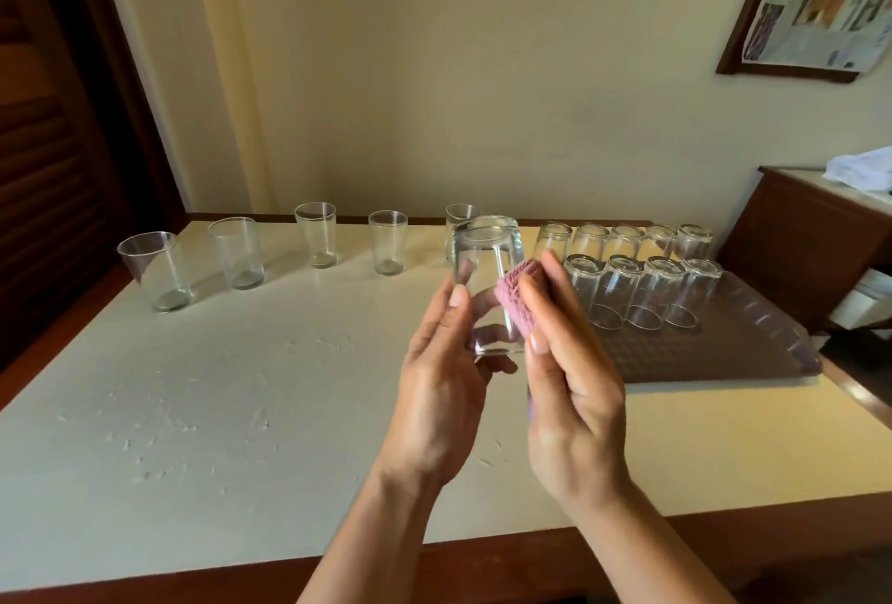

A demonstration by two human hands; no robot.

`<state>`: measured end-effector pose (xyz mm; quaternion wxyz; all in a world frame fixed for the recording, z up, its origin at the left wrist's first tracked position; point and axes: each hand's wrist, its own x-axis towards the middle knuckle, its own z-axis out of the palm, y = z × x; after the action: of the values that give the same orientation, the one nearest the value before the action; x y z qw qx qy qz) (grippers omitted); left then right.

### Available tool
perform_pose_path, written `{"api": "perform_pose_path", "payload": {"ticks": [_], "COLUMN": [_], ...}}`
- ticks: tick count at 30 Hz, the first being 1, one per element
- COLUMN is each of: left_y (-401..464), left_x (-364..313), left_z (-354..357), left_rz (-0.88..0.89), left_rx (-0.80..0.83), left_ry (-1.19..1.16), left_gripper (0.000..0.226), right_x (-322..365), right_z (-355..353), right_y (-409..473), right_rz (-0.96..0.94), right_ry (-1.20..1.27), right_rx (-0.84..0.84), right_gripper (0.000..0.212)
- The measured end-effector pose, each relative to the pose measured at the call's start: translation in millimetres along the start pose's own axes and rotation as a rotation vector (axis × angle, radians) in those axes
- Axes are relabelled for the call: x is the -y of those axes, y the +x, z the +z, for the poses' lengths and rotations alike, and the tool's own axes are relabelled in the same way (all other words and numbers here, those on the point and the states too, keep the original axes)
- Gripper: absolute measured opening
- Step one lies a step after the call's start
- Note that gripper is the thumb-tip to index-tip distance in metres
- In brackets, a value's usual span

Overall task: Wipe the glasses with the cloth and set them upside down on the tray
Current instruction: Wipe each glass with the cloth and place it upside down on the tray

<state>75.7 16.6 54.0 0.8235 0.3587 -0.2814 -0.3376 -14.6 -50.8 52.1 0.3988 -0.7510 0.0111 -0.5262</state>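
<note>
A glass [487, 285] is held base-up above the table [241, 386] in the left hand [444, 391], fingers curled round its wall. The pink cloth [517, 301] is pinched against its side by the right hand [569, 391]. The glass should be turned w/ steady pressure (rim incl.), then set beside the nine upturned ones on the tray [724, 362].

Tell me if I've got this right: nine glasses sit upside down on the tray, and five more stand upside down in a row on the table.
Not quite. The head view shows the five glasses in the row on the table standing upright, mouths up, not upside down. The nine glasses on the tray are indeed upside down.
</note>
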Motion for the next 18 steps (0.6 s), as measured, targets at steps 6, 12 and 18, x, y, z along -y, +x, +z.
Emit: {"api": "perform_pose_path", "payload": {"ticks": [6,12,18], "left_y": [-7.4,1.4,-4.6], "left_x": [-5.9,-11.1,-10.6], "left_z": [9.1,11.0,12.6], "left_rz": [-0.005,0.093,0.031], "left_rx": [0.102,-0.006,0.079], "left_ry": [0.085,0.119,0.095], "left_gripper": [0.073,0.064,0.061], "right_x": [3.5,2.8,-0.4], "right_z": [-6.3,3.4,-6.9], "right_y": [26.1,-9.3,24.9], "right_rz": [0.020,-0.023,-0.014], "right_ry": [-0.023,-0.064,-0.040], "right_rx": [-0.064,-0.042,-0.115], "right_gripper": [0.041,0.041,0.043]}}
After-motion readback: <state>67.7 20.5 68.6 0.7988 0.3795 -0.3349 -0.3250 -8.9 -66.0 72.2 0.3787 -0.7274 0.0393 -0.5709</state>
